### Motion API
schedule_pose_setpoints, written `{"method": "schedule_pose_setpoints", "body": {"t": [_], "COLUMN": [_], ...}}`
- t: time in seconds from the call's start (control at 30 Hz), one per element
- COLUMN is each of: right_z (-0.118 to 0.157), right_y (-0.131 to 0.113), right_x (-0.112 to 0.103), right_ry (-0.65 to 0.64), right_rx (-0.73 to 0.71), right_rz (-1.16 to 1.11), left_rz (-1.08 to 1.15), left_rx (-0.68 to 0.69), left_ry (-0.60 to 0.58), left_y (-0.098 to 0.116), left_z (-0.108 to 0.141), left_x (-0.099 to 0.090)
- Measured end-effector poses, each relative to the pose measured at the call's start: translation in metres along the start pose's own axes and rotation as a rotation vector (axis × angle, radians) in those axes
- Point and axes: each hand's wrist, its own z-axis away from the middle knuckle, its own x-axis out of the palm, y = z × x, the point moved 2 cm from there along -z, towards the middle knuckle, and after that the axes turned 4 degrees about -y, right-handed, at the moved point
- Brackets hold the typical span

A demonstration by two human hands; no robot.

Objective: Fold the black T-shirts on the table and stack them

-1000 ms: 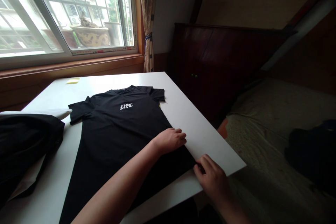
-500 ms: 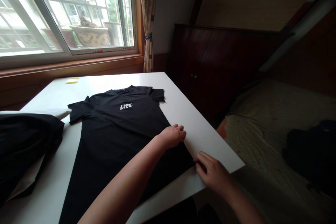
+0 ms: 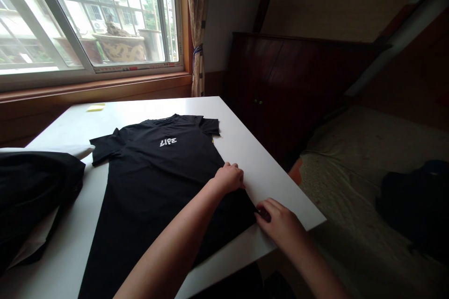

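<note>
White table (image 3: 298, 196): spreading beneath and beyond both hands, its near corner jutting out to the right of the right hand.
Yellow paper (image 3: 95, 108): lying far ahead and left of the hands, near the far edge.
Window (image 3: 119, 18): glowing beyond the table, ahead and left of the hands; a patterned curtain (image 3: 198, 32) is hanging at its right side.
Dark red cabinet (image 3: 277, 88): standing ahead of the hands, past the table (two small round knobs catching light).
Dark cloth heap (image 3: 35, 187): sitting well left of both hands, with white cloth showing along it.
Black T-shirt (image 3: 157, 182): lying flat, mostly left of the hands, collar pointing away from them, white print (image 3: 168, 142) showing ahead of the left hand.
Left hand (image 3: 229, 177): curling its fingers at the shirt's right side edge, forearm crossing above the fabric; cannot tell whether it is gripping.
Right hand (image 3: 278, 217): pinching the near right hem corner, just nearer than the left.
</note>
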Motion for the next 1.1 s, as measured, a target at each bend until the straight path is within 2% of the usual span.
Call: {"method": "schedule_pose_setpoints", "body": {"t": [0.23, 0.47, 0.67, 0.8, 0.97, 1.1], "right_z": [0.005, 0.004, 0.001, -0.003, -0.006, -0.007], "right_y": [-0.003, -0.008, 0.002, 0.016, 0.026, 0.029], "right_x": [0.002, -0.003, -0.005, -0.008, -0.009, -0.008], "right_ry": [0.025, 0.051, 0.011, -0.044, -0.070, -0.102], "right_rx": [0.051, 0.073, 0.040, 0.058, 0.092, 0.133], "right_rz": [0.186, 0.225, 0.011, -0.149, -0.241, -0.284], "left_rz": [-0.076, -0.079, -0.074, -0.075, -0.080, -0.121], "left_rx": [-0.052, 0.021, 0.080, 0.173, 0.316, 0.396], "left_ry": [0.151, 0.227, 0.296, 0.287, 0.311, 0.270], "left_y": [0.011, 0.020, 0.020, 0.016, 0.009, 0.006], "left_z": [0.008, 0.024, 0.035, 0.048, 0.074, 0.088], "left_x": [0.005, 0.021, 0.031, 0.035, 0.036, 0.035]}}
